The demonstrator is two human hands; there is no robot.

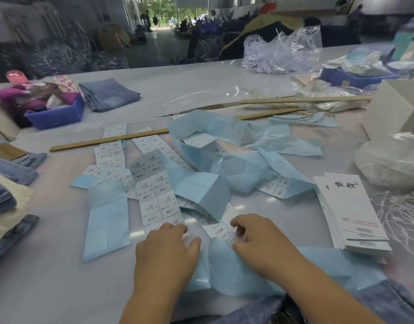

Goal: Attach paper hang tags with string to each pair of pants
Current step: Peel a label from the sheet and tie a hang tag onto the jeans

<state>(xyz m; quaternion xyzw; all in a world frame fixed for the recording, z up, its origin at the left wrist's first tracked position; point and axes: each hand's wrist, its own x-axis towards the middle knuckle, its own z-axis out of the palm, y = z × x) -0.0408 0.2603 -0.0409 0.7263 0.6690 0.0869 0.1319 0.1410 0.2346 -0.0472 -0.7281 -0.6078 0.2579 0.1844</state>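
The XL sticker is best lifted slowly from one corner while the blue backing strip is pinned flat. The right hand is curled, fingertips pinching that sticker; the left hand is pressed down, fingers released. Hang tags are stacked to the right, strings beside them, pants piled at left

Left hand flat, right hand pinching.
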